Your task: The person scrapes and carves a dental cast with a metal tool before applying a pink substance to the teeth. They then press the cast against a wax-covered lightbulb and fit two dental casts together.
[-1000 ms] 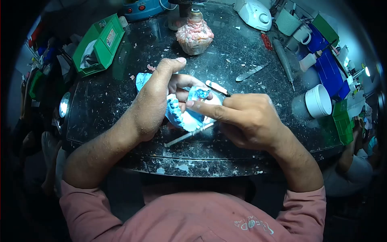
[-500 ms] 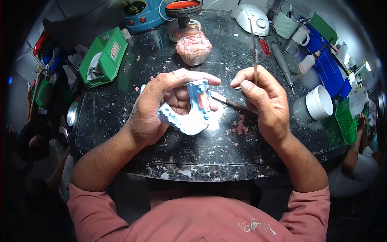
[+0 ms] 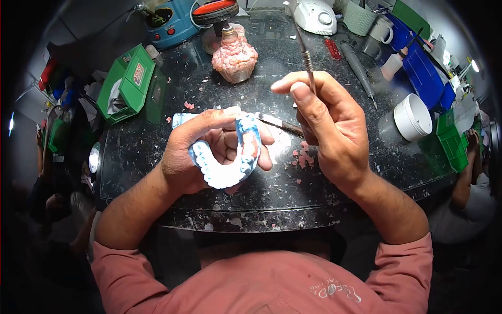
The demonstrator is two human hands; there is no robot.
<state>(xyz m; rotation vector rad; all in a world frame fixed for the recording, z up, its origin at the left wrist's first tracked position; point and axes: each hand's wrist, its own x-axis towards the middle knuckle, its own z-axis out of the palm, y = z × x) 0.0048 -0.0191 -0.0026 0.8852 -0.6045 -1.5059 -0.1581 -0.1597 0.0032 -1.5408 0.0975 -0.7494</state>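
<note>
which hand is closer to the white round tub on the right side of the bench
Right. The right hand, holding a thin metal tool, is just left of the white tub; the left hand holds the blue dental cast farther left.

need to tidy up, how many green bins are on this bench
3 that I can make out: an open green bin at the bench's far left, a smaller one at the right edge beside the white tub, and one at the far right corner. Clutter may hide more.

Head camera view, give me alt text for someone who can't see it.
The left hand grips a blue dental cast over a dark, debris-strewn bench, while the right hand holds a thin metal tool upright beside it.
</note>
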